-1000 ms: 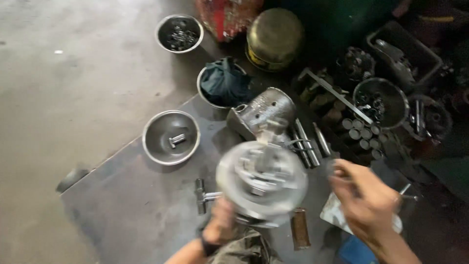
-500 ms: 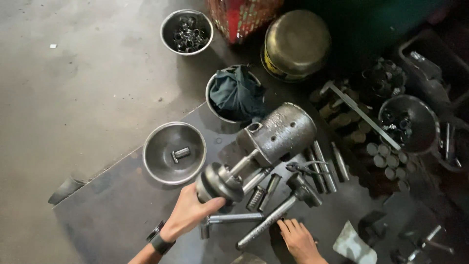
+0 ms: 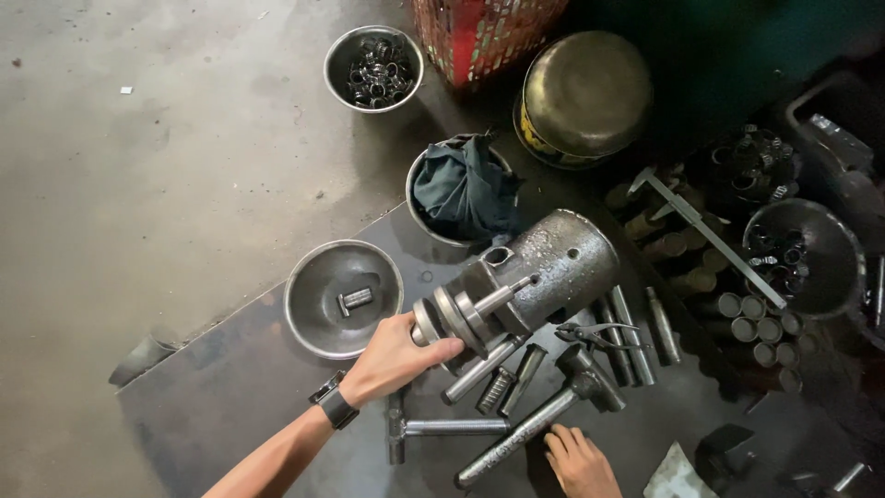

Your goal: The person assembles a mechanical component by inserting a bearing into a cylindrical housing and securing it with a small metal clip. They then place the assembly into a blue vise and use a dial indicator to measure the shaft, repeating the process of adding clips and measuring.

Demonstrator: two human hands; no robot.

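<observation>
My left hand [image 3: 396, 358], with a black watch on the wrist, grips a flanged metal shaft part [image 3: 458, 315] that lies against a large grey metal cylinder housing [image 3: 551, 267]. Lower down, my right hand [image 3: 579, 457] rests on the dark metal sheet [image 3: 230, 387], its fingers apart, beside the handle of a steel hammer [image 3: 539, 420]. Loose round pins [image 3: 502, 378] lie between the two hands.
A steel bowl [image 3: 318, 318] holds one small bolt. Another bowl [image 3: 373, 66] holds rings, a third [image 3: 466, 194] a dark cloth. An upturned brass-coloured pot [image 3: 585, 92], a red basket [image 3: 484, 32], a caliper [image 3: 705, 231], pliers [image 3: 595, 332], rods and cylinders lie at the right.
The big round part I held up has been laid down against the cylinder housing. My right hand has dropped to the sheet by the hammer handle. The view has shifted down and left.
</observation>
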